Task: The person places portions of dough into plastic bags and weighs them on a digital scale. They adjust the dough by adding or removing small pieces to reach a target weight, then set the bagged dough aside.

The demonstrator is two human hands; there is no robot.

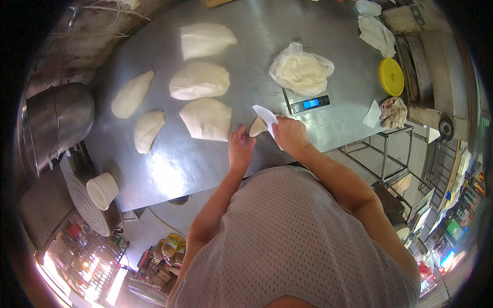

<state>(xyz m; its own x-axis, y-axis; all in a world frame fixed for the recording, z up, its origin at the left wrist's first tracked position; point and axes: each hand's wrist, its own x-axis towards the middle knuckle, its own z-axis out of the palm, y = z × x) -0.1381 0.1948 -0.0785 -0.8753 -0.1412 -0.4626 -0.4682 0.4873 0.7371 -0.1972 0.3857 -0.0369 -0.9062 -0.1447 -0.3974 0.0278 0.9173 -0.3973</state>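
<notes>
My right hand (pixel 291 133) grips a white dough scraper (pixel 265 114), its blade tilted over a small piece of dough (pixel 257 127). Part of that piece is hidden behind the scraper and hand. Just left of it, my left hand (pixel 241 145) hovers low with fingers apart and nothing in them. A larger slab of dough (pixel 208 120) lies close to its fingertips. Beyond my right hand, a digital kitchen scale (pixel 294 111) with a lit display carries a mass of dough in a clear plastic bag (pixel 301 71).
Farther away lie two big dough slabs (pixel 200 81) (pixel 208 40); two smaller pieces (pixel 133 94) (pixel 149 132) are at left. The steel table (pixel 254 73) also holds a yellow lid (pixel 391 77), a second scraper (pixel 371 114) and a crumpled cloth (pixel 393 111). A metal pot (pixel 61 123) and white tub (pixel 103 190) flank its left edge.
</notes>
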